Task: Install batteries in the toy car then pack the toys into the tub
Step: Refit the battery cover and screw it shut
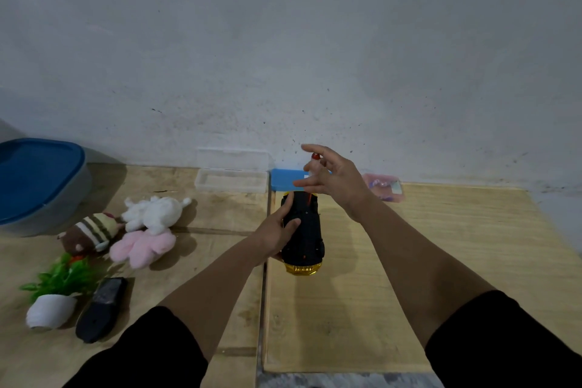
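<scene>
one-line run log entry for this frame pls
left hand: steadies toy car underside-up | right hand: screwdriver upright | tub: lidded

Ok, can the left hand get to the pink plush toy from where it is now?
Probably yes, once it lets go: the left hand is steadying the toy car, and the pink plush toy lies to its left with bare wooden table between.

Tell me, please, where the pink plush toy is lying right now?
The pink plush toy lies on the wooden floor at the left, touching the white plush behind it, beside the striped brown plush.
</scene>
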`<act>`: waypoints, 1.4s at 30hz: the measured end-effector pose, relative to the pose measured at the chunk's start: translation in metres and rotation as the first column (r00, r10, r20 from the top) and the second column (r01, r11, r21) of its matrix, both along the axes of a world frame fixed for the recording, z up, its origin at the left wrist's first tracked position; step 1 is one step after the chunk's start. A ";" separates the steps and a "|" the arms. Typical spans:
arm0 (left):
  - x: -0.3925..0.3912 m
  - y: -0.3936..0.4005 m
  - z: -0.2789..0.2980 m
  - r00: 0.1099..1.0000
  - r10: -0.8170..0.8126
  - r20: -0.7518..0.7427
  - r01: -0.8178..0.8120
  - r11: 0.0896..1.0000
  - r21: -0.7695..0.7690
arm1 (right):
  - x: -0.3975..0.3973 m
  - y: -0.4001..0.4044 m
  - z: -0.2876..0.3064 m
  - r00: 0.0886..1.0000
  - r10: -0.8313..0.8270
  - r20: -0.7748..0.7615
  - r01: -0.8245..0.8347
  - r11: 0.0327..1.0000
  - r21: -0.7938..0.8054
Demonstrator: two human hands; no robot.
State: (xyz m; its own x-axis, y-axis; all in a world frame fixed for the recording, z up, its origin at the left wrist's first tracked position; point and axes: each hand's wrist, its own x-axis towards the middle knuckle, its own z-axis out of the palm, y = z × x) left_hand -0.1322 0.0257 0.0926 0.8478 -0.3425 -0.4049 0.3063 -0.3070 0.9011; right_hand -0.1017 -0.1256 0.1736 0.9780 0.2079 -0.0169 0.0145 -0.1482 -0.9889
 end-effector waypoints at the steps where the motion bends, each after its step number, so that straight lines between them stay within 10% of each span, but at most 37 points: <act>1: 0.001 0.000 0.000 1.000 -0.001 0.000 0.001 1.000 0.002 | 0.001 0.000 0.000 1.000 -0.005 -0.007 0.005 1.000 0.007; 42: -0.003 0.014 0.009 0.993 -0.075 0.094 0.073 0.997 0.029 | -0.008 0.014 0.004 0.995 -0.097 0.019 0.098 0.992 -0.080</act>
